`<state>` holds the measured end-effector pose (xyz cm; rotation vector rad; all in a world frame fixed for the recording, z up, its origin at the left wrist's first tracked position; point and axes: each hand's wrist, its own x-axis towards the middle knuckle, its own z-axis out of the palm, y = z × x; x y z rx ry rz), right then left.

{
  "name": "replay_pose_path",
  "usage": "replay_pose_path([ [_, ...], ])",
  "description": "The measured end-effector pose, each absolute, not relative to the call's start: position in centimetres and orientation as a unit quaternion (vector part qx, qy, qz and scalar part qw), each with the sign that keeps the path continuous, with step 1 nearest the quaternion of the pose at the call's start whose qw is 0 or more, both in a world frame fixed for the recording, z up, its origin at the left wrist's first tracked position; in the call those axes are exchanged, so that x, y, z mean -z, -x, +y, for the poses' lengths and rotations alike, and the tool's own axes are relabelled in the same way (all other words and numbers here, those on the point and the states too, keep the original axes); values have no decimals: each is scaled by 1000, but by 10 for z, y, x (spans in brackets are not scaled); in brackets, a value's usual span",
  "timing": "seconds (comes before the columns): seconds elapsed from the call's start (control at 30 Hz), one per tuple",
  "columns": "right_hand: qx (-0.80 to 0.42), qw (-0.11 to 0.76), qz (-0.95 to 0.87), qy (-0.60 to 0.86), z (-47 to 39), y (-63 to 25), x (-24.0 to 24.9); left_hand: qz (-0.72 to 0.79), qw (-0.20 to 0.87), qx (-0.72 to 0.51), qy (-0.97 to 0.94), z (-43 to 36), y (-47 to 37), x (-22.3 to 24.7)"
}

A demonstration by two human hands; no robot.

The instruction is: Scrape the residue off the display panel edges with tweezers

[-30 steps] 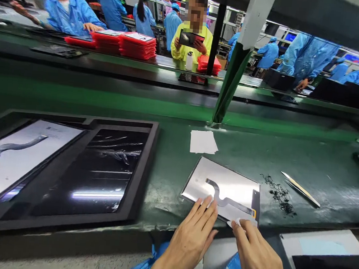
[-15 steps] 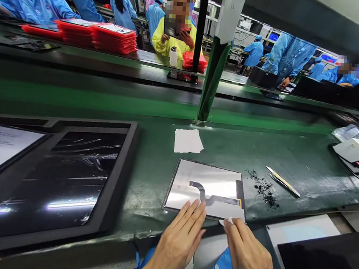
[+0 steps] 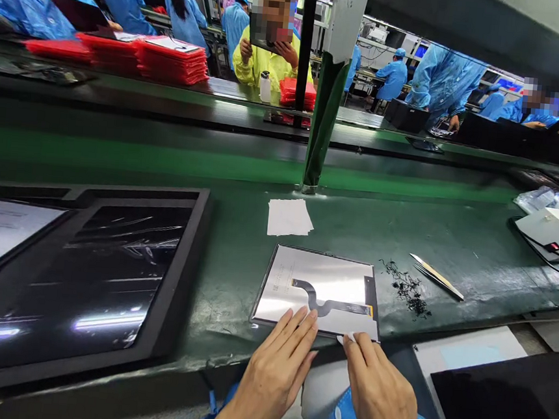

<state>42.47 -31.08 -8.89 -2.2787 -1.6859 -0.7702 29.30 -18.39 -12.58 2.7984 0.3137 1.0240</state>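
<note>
A display panel (image 3: 332, 273) with a silvery back and thin dark border lies flat on the green bench mat, near its front edge. An S-shaped flex cable (image 3: 319, 309) with gold-coloured ends runs over its back. My left hand (image 3: 275, 366) rests with fingers stretched flat on the panel's near edge, touching the cable's lower bend. At the near right corner, my right hand (image 3: 381, 391) pinches a small white piece of cloth or paper (image 3: 343, 338) against the edge. My fingers cover most of that piece.
Tweezers (image 3: 437, 279) and black scraps (image 3: 407, 287) lie to the right, white paper squares (image 3: 289, 217) behind the panel. A black foam tray (image 3: 193, 241) with screens fills the left. A white box (image 3: 551, 232) with cables sits far right. A post (image 3: 321, 122) rises at the back.
My right hand has slid slightly left along the panel's near edge with the white piece. The left hand stays in place. Across the bench, a person at far left now holds up a dark panel.
</note>
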Motion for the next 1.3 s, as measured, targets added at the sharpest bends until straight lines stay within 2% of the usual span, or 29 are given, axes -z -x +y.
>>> replay_pose_path([
  [1.3,229,137,-630,729,-313,-440,86,97,81,-324,-937,-178,-290,124],
])
